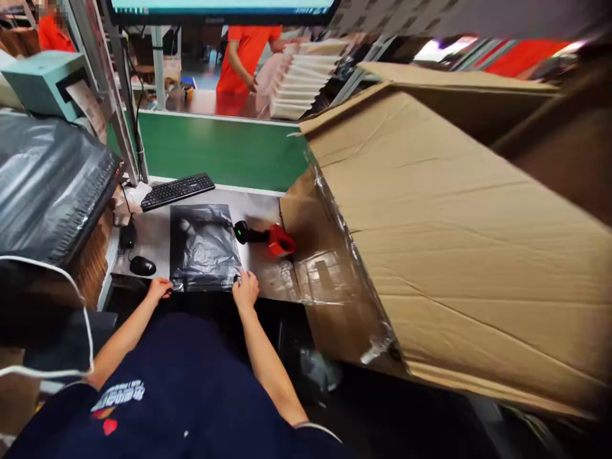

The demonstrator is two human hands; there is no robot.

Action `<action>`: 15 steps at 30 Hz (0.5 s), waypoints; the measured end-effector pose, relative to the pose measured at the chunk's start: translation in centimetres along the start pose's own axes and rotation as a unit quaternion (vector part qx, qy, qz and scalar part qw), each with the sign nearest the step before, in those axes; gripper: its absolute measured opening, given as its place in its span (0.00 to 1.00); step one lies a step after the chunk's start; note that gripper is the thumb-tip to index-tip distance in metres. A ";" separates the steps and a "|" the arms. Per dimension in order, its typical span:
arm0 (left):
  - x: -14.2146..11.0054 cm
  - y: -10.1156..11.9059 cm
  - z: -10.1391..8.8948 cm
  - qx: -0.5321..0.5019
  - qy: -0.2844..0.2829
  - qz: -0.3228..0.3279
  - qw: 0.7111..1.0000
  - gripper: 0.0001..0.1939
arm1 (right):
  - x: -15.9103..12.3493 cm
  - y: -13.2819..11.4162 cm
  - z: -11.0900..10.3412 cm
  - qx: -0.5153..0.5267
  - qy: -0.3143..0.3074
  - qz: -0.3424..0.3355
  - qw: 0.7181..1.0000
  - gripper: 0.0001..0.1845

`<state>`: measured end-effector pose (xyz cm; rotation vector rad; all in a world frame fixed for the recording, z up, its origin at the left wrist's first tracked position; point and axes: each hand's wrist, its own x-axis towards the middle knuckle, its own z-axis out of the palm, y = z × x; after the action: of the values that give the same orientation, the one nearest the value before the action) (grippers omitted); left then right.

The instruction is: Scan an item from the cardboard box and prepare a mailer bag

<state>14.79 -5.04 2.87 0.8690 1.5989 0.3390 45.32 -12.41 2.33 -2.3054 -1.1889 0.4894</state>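
Note:
A black plastic mailing bag (205, 245) lies flat on the grey table in front of me. My left hand (160, 290) pinches the bag's near left corner. With its fingers closed, my right hand (245, 289) grips the near right corner. A black handheld scanner (252, 235) with a green light lies just right of the bag, against a red tape dispenser or roll (281, 240). To the left of the bag sits a black computer mouse (143, 266), and beyond it a black keyboard (178, 191).
A large open cardboard box (459, 223) fills the right side. Stacked grey plastic bags (48, 185) and a label printer (45, 83) stand at left. A monitor (220, 9) hangs above. Past the green partition (215, 150), a person in orange (243, 60) stands beside stacked white items (303, 80).

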 end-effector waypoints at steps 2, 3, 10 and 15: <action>-0.2 -1.1 -0.5 -0.037 -0.034 -0.023 0.998 0.13 | -1.5 -1.2 1.3 -0.020 -0.049 -0.101 0.993 0.20; -0.3 -1.6 -0.7 -0.054 -0.047 -0.029 0.997 0.14 | -2.2 -2.1 2.2 -0.024 -0.087 -0.157 0.984 0.17; -1.0 -3.5 -0.6 -0.123 -0.052 -0.005 0.991 0.15 | -4.9 -8.8 8.4 -0.018 -0.250 -0.354 0.901 0.10; -0.8 -3.6 -0.5 -0.139 -0.039 0.033 0.989 0.14 | -4.8 -11.5 10.7 0.006 -0.278 -0.367 0.887 0.06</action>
<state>13.12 -7.94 1.22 0.7134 1.4126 0.5544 29.61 -7.91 0.66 -1.5317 -2.1760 0.8707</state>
